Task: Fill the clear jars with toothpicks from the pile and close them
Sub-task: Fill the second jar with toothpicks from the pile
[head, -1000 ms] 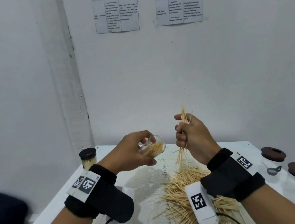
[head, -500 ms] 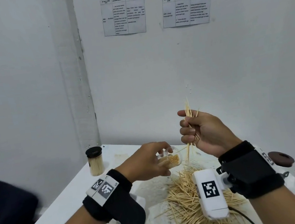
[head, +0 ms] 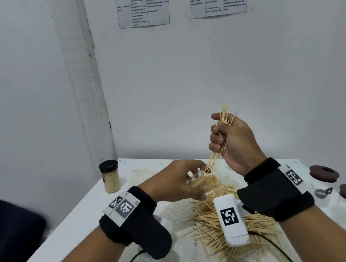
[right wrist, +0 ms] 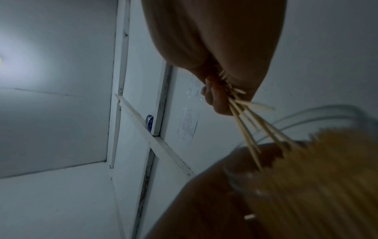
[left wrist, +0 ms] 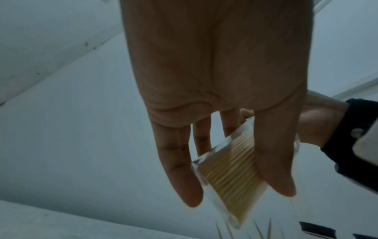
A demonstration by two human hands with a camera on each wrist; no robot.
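Above white bench (head: 75,226), left hand (head: 173,180) gripped clear jar (head: 204,183) between fingers and thumb; jar tilted, mouth toward right, part-filled with toothpicks. Right hand (head: 231,139) fisted around toothpick bundle (head: 223,116), lower tips reaching jar mouth. Loose toothpick pile (head: 206,222) lay on bench below hands. Filled jar with black lid (head: 110,176) stood upright at far left bench corner. Two brown-lidded jars (head: 323,173) stood at right bench edge.
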